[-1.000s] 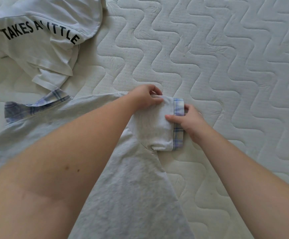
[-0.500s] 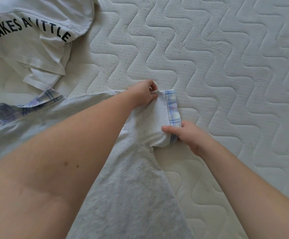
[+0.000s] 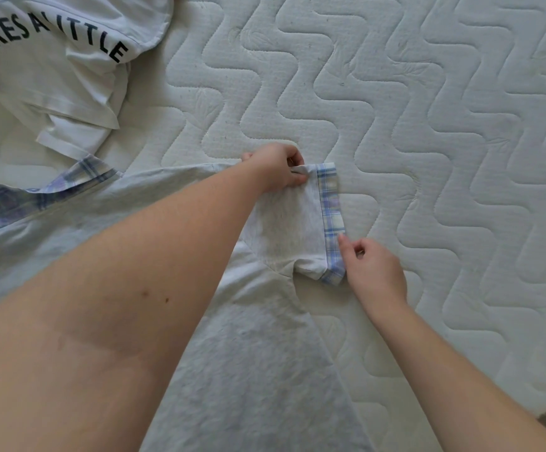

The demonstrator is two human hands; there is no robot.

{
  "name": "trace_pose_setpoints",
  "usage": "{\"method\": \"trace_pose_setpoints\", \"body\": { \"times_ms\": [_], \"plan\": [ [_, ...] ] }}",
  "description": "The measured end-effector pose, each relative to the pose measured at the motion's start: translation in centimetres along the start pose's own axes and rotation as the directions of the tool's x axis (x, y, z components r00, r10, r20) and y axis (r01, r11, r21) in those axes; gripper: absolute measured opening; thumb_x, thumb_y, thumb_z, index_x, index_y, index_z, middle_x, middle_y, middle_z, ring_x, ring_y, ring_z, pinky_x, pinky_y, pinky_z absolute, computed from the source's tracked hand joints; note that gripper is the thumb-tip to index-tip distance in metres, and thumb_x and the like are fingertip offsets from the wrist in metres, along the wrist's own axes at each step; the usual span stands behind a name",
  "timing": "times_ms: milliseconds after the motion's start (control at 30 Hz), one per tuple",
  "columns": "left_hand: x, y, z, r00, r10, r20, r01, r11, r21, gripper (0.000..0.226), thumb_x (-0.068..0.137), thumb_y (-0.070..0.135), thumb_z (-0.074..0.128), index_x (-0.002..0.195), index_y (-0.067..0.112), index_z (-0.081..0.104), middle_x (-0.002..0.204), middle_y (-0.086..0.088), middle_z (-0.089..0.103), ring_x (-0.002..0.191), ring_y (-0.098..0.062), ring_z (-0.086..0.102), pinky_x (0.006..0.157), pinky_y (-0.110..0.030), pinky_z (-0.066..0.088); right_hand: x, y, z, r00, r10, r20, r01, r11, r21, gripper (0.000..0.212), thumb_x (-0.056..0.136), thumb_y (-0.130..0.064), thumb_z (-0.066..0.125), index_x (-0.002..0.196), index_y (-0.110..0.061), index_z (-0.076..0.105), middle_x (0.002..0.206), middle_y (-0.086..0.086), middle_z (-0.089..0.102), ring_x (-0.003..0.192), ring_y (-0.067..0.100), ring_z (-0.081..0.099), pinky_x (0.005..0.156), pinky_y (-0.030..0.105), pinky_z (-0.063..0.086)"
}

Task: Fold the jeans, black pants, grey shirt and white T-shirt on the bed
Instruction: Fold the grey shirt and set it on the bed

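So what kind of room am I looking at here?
Probably a bedroom: the work surface is a bare quilted mattress with no sheet, and laundry lies on it, a grey shirt with plaid cuffs and a white T-shirt with black lettering. No walls or furniture show.

A home bedroom: a bare quilted mattress [image 3: 428, 158] with clothes spread out on it.

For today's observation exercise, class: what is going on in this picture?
A person is working on a grey shirt spread on a bed. The left hand pinches the top edge of its sleeve, while the right hand grips the checked cuff lower down. A white T-shirt lies crumpled nearby, not yet folded.
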State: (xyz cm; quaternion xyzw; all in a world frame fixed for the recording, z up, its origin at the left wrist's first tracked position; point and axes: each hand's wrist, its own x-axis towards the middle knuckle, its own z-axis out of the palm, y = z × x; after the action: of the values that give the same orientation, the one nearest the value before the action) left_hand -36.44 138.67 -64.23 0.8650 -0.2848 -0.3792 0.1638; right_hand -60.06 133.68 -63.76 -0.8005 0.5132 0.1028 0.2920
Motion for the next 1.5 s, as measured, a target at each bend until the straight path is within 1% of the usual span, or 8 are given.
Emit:
{"method": "trace_pose_setpoints", "body": {
  "times_ms": [100, 233, 400, 500, 600, 767, 1167, 1500],
  "plan": [
    [0.2, -0.2, -0.1, 1.0, 0.009, 0.004, -0.008, 0.999, -0.033, 0.03, 0.08, 0.043, 0.075, 0.099, 0.028, 0.059, 0.094, 0.013, 0.058, 0.096, -0.013, 0.056, 0.099, -0.036, 0.04, -0.7, -1.4, -0.1, 0.915, -0.279, -0.291, 0.294, 0.956, 0.01, 0.022, 0.095, -0.033, 0.058, 0.09, -0.012, 0.056, 0.084, 0.003, 0.056, 0.082, 0.028, 0.054, 0.072, 0.039, 0.041],
    [0.3, -0.1, -0.2, 1.0, 0.005, -0.005, -0.005, 1.0, -0.02, 0.031, 0.077, 0.044, 0.078, 0.097, 0.029, 0.059, 0.088, 0.014, 0.057, 0.096, -0.013, 0.058, 0.099, -0.037, 0.039, -2.2, -3.8, 2.5, 0.833, -0.519, -0.19, 0.511, 0.854, -0.096, 0.038, 0.092, -0.026, 0.059, 0.125, -0.005, 0.058, 0.123, 0.013, 0.06, 0.118, 0.031, 0.054, 0.101, 0.044, 0.04],
    [0.0, 0.3, 0.2, 0.999, -0.001, -0.05, 0.003, 0.999, 0.034, 0.034, 0.075, 0.047, 0.078, 0.096, 0.03, 0.058, 0.098, 0.011, 0.063, 0.103, -0.015, 0.057, 0.093, -0.036, 0.03, -3.7, -3.0, 6.8, 0.854, -0.52, 0.009, 0.504, 0.823, -0.262, 0.063, 0.098, -0.043, 0.037, 0.152, -0.011, 0.028, 0.159, 0.006, 0.025, 0.148, 0.021, 0.02, 0.122, 0.037, 0.011],
    [-0.4, 1.0, 1.7, 0.983, 0.03, -0.181, 0.003, 0.984, 0.18, 0.043, 0.079, 0.046, 0.073, 0.112, 0.028, 0.053, 0.111, 0.004, 0.06, 0.112, -0.021, 0.052, 0.089, -0.037, 0.028, -3.2, -1.6, 7.9, 0.849, -0.527, 0.018, 0.502, 0.796, -0.338, 0.067, 0.095, -0.046, 0.027, 0.153, -0.013, 0.024, 0.161, 0.007, 0.02, 0.148, 0.021, 0.019, 0.12, 0.041, 0.013],
    [-2.3, 0.5, 3.0, 0.931, 0.096, -0.353, -0.032, 0.983, 0.181, 0.061, 0.087, 0.048, 0.063, 0.14, 0.03, 0.038, 0.141, 0.002, 0.042, 0.134, -0.021, 0.033, 0.106, -0.039, 0.021, -2.8, -1.3, 8.5, 0.849, -0.528, 0.008, 0.493, 0.788, -0.368, 0.067, 0.094, -0.045, 0.029, 0.152, -0.011, 0.029, 0.159, 0.01, 0.025, 0.147, 0.024, 0.023, 0.12, 0.043, 0.014],
    [-9.4, -6.5, 3.3, 0.847, 0.186, -0.498, -0.122, 0.98, 0.159, 0.048, 0.1, 0.034, 0.044, 0.146, 0.02, 0.038, 0.156, 0.002, 0.031, 0.148, -0.015, 0.017, 0.113, -0.031, 0.008, -2.8, -1.5, 8.5, 0.852, -0.523, 0.019, 0.482, 0.769, -0.421, 0.07, 0.093, -0.046, 0.025, 0.153, -0.011, 0.025, 0.161, 0.011, 0.021, 0.149, 0.024, 0.018, 0.121, 0.041, 0.008],
    [-27.7, -26.4, 5.1, 0.874, -0.178, -0.453, 0.309, 0.922, 0.234, 0.067, 0.094, 0.052, 0.007, 0.156, 0.024, 0.007, 0.163, 0.004, 0.0, 0.148, -0.008, -0.008, 0.119, -0.033, -0.006, -5.8, -6.2, 7.6, 0.905, -0.418, 0.074, 0.393, 0.758, -0.52, 0.075, 0.089, -0.042, 0.012, 0.155, -0.008, 0.006, 0.164, 0.01, 0.0, 0.15, 0.02, -0.005, 0.121, 0.036, -0.007],
    [-35.0, -36.4, 5.7, 0.803, -0.363, -0.473, 0.47, 0.873, 0.128, 0.067, 0.092, 0.056, 0.004, 0.155, 0.033, -0.005, 0.164, 0.005, -0.009, 0.151, -0.014, -0.004, 0.119, -0.034, -0.005, -18.3, -20.7, 21.4, 0.551, -0.693, 0.465, 0.834, 0.459, -0.305, 0.065, 0.102, -0.045, 0.023, 0.155, -0.024, -0.007, 0.163, -0.001, -0.016, 0.148, 0.014, -0.016, 0.119, 0.033, -0.011]
  ]
}}
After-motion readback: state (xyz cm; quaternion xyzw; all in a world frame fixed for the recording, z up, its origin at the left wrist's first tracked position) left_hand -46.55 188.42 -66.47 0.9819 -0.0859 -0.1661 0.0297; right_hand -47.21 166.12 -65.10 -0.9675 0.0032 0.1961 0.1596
